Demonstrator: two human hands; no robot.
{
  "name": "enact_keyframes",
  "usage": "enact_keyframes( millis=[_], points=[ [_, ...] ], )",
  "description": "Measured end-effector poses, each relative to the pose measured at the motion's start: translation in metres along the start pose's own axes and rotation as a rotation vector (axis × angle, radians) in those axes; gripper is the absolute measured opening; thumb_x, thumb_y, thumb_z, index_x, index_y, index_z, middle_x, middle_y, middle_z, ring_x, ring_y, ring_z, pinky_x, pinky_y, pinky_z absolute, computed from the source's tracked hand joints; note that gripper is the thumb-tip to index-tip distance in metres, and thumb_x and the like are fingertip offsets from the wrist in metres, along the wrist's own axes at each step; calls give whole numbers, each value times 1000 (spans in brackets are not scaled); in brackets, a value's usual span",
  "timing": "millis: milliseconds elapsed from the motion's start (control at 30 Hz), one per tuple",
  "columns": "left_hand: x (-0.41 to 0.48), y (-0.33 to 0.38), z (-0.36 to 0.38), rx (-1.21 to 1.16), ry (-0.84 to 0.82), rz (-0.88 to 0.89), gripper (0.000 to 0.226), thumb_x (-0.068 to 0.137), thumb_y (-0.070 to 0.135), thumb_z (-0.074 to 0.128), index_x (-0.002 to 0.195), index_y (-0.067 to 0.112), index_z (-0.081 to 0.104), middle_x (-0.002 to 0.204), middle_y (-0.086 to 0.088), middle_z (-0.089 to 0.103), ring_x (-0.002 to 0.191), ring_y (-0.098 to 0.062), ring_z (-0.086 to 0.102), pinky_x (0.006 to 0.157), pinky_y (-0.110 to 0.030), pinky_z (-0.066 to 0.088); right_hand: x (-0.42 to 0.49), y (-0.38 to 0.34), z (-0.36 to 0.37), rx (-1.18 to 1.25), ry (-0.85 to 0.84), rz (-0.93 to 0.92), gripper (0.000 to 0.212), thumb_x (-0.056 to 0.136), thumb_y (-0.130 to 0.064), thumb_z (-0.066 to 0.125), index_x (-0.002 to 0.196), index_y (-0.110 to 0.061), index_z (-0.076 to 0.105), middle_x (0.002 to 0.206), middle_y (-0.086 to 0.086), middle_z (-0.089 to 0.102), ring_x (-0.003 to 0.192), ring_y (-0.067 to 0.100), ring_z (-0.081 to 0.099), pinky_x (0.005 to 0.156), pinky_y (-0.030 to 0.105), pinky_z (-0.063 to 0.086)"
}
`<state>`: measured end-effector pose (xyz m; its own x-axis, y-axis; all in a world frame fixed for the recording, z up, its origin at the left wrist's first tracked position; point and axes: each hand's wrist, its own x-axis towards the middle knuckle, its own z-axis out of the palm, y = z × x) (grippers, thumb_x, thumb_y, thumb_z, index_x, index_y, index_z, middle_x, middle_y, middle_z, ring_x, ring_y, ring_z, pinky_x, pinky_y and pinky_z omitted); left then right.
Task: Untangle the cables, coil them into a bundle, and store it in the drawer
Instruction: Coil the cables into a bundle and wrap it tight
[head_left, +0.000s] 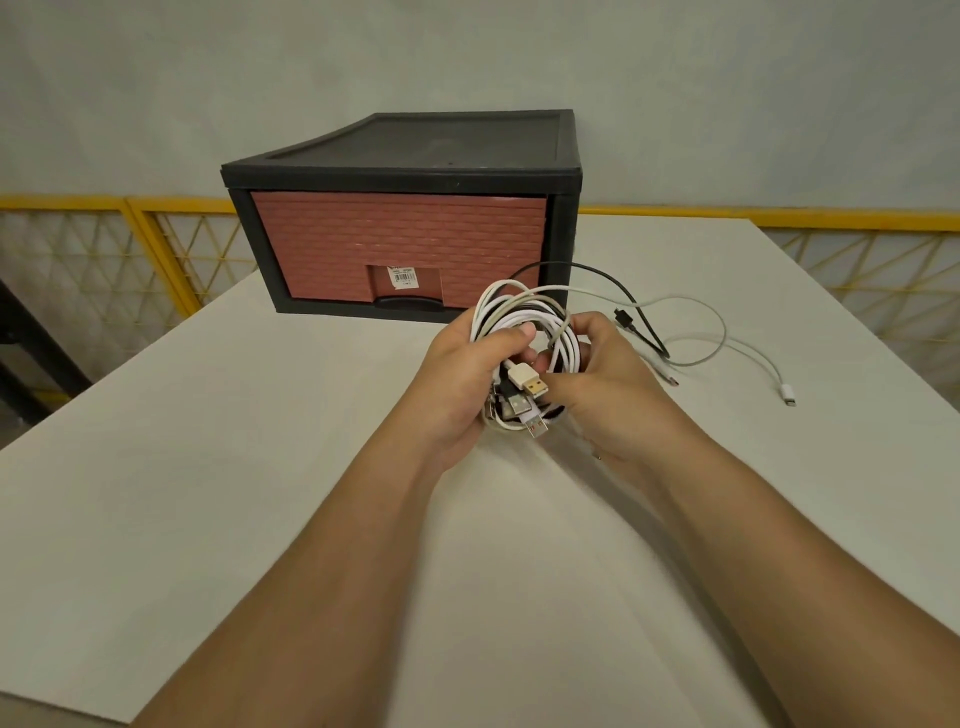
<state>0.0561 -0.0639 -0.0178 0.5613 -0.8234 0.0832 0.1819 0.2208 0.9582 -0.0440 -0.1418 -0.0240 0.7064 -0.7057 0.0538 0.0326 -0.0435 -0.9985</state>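
**A:** What is seen lowest in the frame?

**B:** Two bare forearms are stretched up from the bottom edge across the white surface (249, 493). They are brought together just right of centre.

**A:** How are the hands held?

**B:** The left hand (460, 376) is curled round the coil (519, 306), with the thumb laid over its upper loops. The right hand (615, 387) is wrapped round the coil's right side, with the thumb pressed in beside the plugs (530, 388).

**A:** And the coil itself?

**B:** White and black loops are gathered between both hands at centre frame. Several USB plugs are pushed out at its lower end.

**A:** Is everything wound in?

**B:** No. Loose ends (691, 332) are trailed from the coil to the right: one black strand and pale ones, laid on the surface at centre right. A white plug is seen furthest right.

**A:** What is found behind?

**B:** The drawer (400, 239) is set just above centre. Its reddish front is closed flush within a black case (415, 169), and a label (402, 276) is stuck in its handle recess.

**A:** Beyond that?

**B:** A yellow railing (156, 208) is run across the frame, and a grey wall (467, 52) fills the top.
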Motion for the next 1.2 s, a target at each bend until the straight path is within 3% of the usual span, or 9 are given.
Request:
enact_keyframes(
  millis=[200, 333, 400, 500, 633, 733, 800, 1033, 1200],
  points=[
    [3, -1, -3, -47, 53, 18, 19, 95, 4, 52, 107, 8, 66, 76, -6, 68, 64, -14, 66, 61, -29, 54, -3, 0, 4, -40, 30, -100, 42, 80, -6, 74, 111, -22, 51, 105, 5, 66, 84, 17, 68, 74, 34, 57],
    [7, 2, -10, -107, 75, 7, 26, 97, 8, 49, 118, 3, 64, 92, -14, 71, 72, -20, 69, 66, -34, 56, -1, -1, 3, 250, -47, -26, 36, 85, 0, 67, 116, -11, 52, 92, 6, 64, 78, 15, 68, 74, 30, 57],
    [8, 3, -13, -152, 109, -2, 29, 97, 10, 49, 122, 1, 61, 81, -9, 70, 63, -16, 67, 64, -33, 56, 0, -1, -2, 332, -121, 8, 37, 86, 2, 64, 120, -9, 52, 93, 7, 66, 84, 15, 69, 83, 32, 56],
    [10, 4, -15, -224, 156, -25, 26, 97, 10, 49, 119, 3, 61, 71, -5, 67, 56, -13, 64, 54, -29, 54, -1, 1, -8, 113, -133, -90, 49, 83, -1, 70, 125, -18, 51, 112, 8, 57, 91, 15, 66, 84, 29, 55],
    [13, 6, -19, -290, 235, -52, 12, 97, 8, 49, 100, 8, 61, 63, 0, 62, 51, -8, 59, 51, -20, 50, -3, 3, -6, -424, -43, -440, 58, 75, -14, 80, 118, -33, 45, 115, -9, 45, 92, 2, 54, 75, 14, 46],
    [14, 5, -19, -279, 237, -57, 14, 93, 7, 50, 83, 10, 59, 64, -1, 59, 52, -10, 59, 52, -21, 51, -4, 5, -3, -643, 25, -696, 52, 69, -22, 83, 110, -26, 51, 110, -9, 42, 93, -3, 48, 77, 7, 37],
    [14, 4, -17, -249, 221, -51, 13, 90, 6, 51, 81, 11, 59, 64, -1, 59, 55, -12, 59, 51, -23, 49, -6, 7, 4, -704, 68, -800, 42, 68, -24, 83, 102, -17, 59, 105, -5, 43, 92, 6, 47, 77, 13, 39],
    [11, 0, -9, -236, 165, -49, 3, 87, 8, 56, 86, 10, 58, 69, -3, 58, 58, -16, 58, 47, -22, 46, -8, 9, 15, -670, 112, -757, 36, 65, -20, 83, 84, -14, 53, 95, -8, 42, 87, 14, 46, 71, 22, 41],
    [8, 2, -6, -295, 133, -80, 30, 100, 28, 52, 74, 12, 57, 73, -4, 61, 62, -15, 62, 51, -22, 51, -7, 12, 18, -588, 156, -654, 48, 61, -23, 85, 88, -19, 44, 92, -11, 40, 84, 2, 41, 68, 16, 36]
  ],
)
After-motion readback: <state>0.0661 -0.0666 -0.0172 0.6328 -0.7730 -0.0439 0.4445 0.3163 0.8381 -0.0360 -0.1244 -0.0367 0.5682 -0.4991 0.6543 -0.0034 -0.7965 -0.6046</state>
